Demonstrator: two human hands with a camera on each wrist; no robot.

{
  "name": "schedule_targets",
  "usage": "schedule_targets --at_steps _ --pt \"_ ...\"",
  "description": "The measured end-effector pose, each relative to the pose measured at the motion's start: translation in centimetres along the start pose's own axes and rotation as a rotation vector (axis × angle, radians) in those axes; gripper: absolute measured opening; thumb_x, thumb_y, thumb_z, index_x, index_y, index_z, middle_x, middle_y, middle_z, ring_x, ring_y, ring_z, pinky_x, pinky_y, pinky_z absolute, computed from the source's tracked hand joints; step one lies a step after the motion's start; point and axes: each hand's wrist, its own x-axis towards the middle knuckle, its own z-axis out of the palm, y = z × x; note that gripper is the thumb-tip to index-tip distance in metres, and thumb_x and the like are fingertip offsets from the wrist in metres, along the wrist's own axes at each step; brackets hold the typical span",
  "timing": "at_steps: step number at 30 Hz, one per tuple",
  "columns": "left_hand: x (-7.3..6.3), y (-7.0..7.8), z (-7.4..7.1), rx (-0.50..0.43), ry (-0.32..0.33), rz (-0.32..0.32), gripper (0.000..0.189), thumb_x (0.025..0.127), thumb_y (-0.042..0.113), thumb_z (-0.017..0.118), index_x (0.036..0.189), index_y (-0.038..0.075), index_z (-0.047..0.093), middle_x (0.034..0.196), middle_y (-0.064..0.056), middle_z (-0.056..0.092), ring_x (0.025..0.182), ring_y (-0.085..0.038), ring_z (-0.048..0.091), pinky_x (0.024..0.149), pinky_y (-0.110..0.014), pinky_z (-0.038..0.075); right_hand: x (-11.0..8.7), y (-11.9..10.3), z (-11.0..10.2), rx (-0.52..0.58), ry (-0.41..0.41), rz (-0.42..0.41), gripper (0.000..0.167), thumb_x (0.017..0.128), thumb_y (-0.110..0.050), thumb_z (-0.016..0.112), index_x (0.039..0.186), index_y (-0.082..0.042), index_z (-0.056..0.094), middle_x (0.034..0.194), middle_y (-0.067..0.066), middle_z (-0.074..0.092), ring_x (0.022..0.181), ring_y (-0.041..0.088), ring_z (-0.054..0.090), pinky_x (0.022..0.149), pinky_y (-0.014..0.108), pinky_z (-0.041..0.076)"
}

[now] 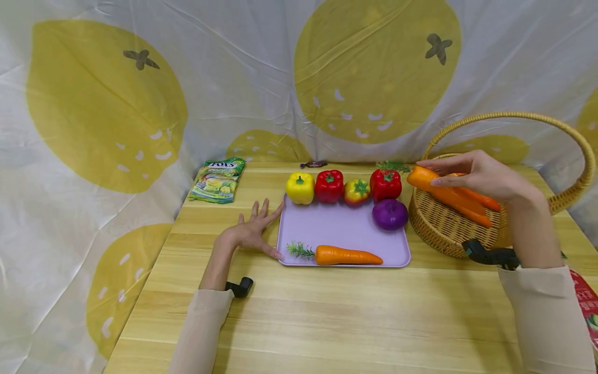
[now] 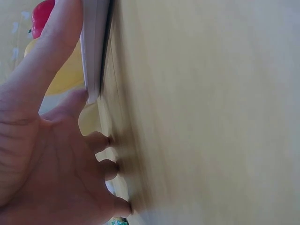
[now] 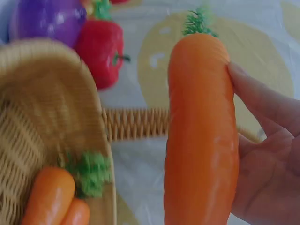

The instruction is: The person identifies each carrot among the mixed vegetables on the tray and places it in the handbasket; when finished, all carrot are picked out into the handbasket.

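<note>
My right hand (image 1: 486, 176) grips a carrot (image 3: 201, 131) near its thick, leafy end, above the wicker basket (image 1: 432, 231). Its green leaves (image 3: 199, 21) stick out past the fingers. Inside the basket lie more carrots (image 3: 49, 194), partly hidden under the held one in the head view. With fingers spread, my left hand (image 1: 252, 231) rests at the left side of the lilac tray (image 1: 327, 226), thumb and index finger touching its rim. Along the tray's front edge lies another carrot (image 1: 348, 255), leaves to the left.
On the tray's back edge sit a yellow bell pepper (image 1: 300, 188), two red bell peppers (image 1: 329, 186) and a red-yellow tomato-like fruit (image 1: 357, 193). A purple onion (image 1: 390, 214) is at its right. Behind are a green candy bag (image 1: 217, 181) and a small wrapped candy (image 1: 314, 164).
</note>
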Motion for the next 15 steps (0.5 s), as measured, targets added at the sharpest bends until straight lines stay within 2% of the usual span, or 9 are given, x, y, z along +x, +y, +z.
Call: schedule_targets --at_steps 3,5,11,15 --pt "0.0 0.0 0.0 0.001 0.001 0.004 0.135 0.073 0.055 0.090 0.167 0.030 -0.004 0.169 -0.021 -0.027 0.155 -0.045 -0.030 0.115 -0.080 -0.016 -0.4 1.8 -1.8 -0.004 -0.001 0.010 0.046 0.100 -0.024 0.070 0.145 -0.018 0.062 0.126 -0.031 0.066 0.110 -0.015 0.060 0.084 0.008 0.051" --pt "0.0 0.0 0.0 0.003 0.000 0.004 0.135 0.073 0.056 0.090 0.167 0.030 -0.004 0.169 -0.020 -0.027 0.155 -0.045 -0.031 0.116 -0.080 -0.017 -0.7 2.9 -2.8 0.006 -0.005 0.033 0.048 0.101 -0.024 0.069 0.147 -0.017 0.060 0.126 -0.032 0.066 0.112 -0.020 0.057 0.085 0.005 0.048" --pt "0.0 0.0 0.1 0.014 0.000 0.002 0.135 0.073 0.057 0.089 0.167 0.031 -0.005 0.169 -0.019 -0.028 0.155 -0.044 -0.030 0.116 -0.079 -0.017 -1.3 5.8 -4.7 0.058 0.006 0.069 0.052 0.103 -0.016 0.065 0.153 -0.011 0.052 0.123 -0.034 0.066 0.108 -0.019 0.058 0.083 0.006 0.049" --pt "0.1 -0.1 0.1 0.017 -0.002 0.002 0.135 0.073 0.058 0.089 0.167 0.032 -0.005 0.170 -0.019 -0.027 0.155 -0.044 -0.030 0.116 -0.079 -0.016 -1.6 7.1 -5.3 0.011 0.029 0.121 0.055 0.104 -0.024 0.064 0.155 -0.016 0.049 0.115 -0.040 0.061 0.103 -0.022 0.055 0.079 0.008 0.049"
